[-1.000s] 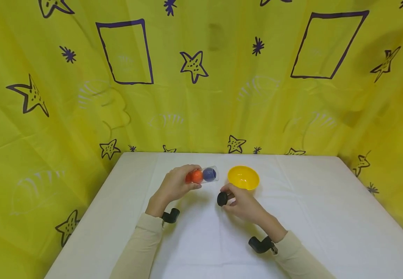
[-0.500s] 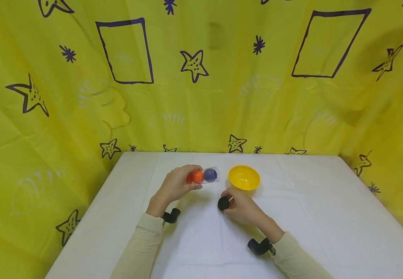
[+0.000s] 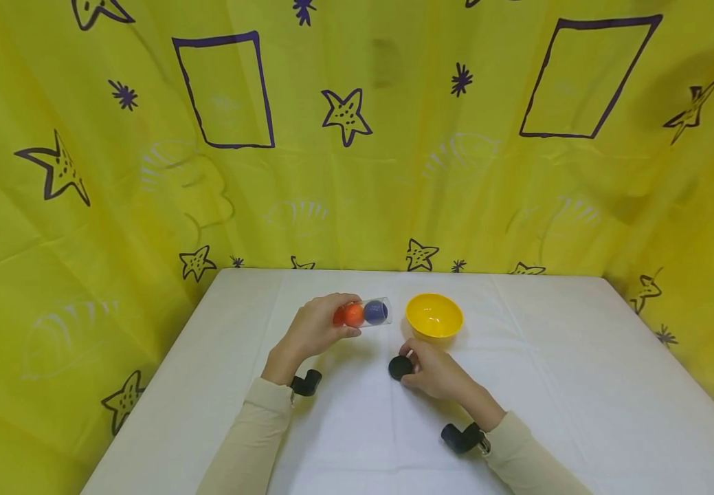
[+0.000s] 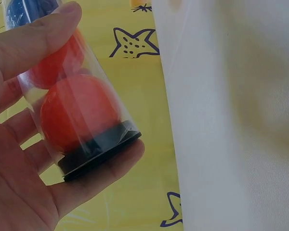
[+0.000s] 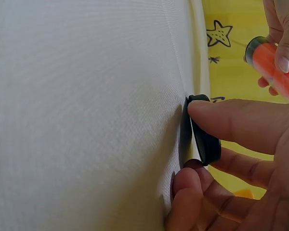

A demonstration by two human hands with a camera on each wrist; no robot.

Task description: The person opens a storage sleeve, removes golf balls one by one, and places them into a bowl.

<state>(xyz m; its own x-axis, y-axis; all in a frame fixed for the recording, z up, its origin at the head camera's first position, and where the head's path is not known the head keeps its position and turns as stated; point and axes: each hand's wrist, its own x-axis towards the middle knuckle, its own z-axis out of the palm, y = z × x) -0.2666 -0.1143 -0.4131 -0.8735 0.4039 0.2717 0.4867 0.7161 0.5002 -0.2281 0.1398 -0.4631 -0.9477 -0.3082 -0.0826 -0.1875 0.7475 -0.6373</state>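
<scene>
A white table [image 3: 548, 385] is standing before yellow curtains [image 3: 84, 172]. At center, the left hand [image 3: 313, 330] is gripping a clear tube [image 3: 365, 313] of balls; the right hand [image 3: 433, 371] is pinching a black cap [image 3: 399, 367] against the table.

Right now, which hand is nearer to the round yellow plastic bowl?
Right. The right hand lies just in front of the round yellow plastic bowl; the left hand is farther off to its left.

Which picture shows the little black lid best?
The right wrist view: the black lid is close up, pinched by the right hand against the white table. The head view shows it small; the left wrist view doesn't show it.
</scene>
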